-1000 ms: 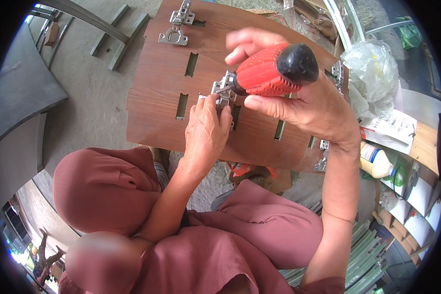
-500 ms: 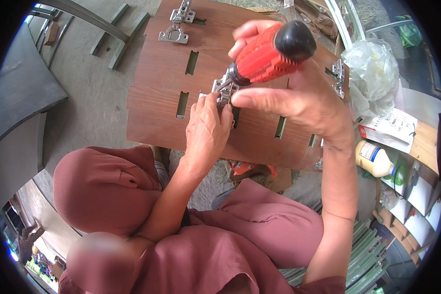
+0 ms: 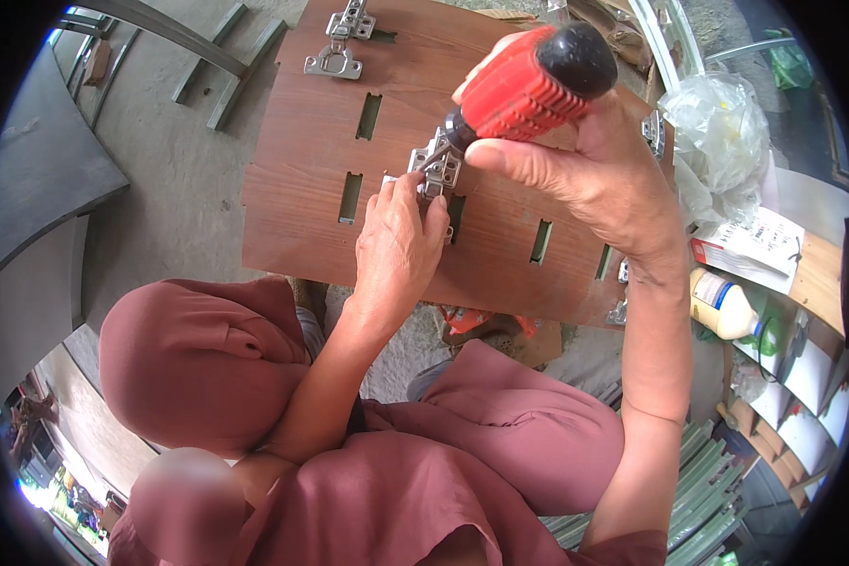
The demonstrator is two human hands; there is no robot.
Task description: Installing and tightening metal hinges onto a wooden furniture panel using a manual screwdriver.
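R hand (image 3: 613, 184) has closed on red s/driver (image 3: 524, 87), L hand (image 3: 396, 236) touching hinge (image 3: 449, 168)

Dark lettering (image 3: 760, 238) on a white box (image 3: 772, 272) — a blue-edged label (image 3: 711, 289) on the cream bottle (image 3: 737, 321)

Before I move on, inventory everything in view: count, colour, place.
board: one, brown, slotted, upper centre
hinges: at least four, silver, across the board
screwdriver: one, red and black, tilted over the centre hinge
plastic bag: one, clear, right of the board
bottle: one, cream with blue cap, right
packet: one, white and red, beyond the bottle
bundle: one, green, upper right
metal bars: several, grey, upper left
strips: several, pale green, lower right
panel: one, dark grey, left
clutter: too small to count, mixed colours, lower left
clothing: count unclear, dusty red, lower centre
left hand: one, bare, fingers at the centre hinge
right hand: one, bare, around the screwdriver's handle
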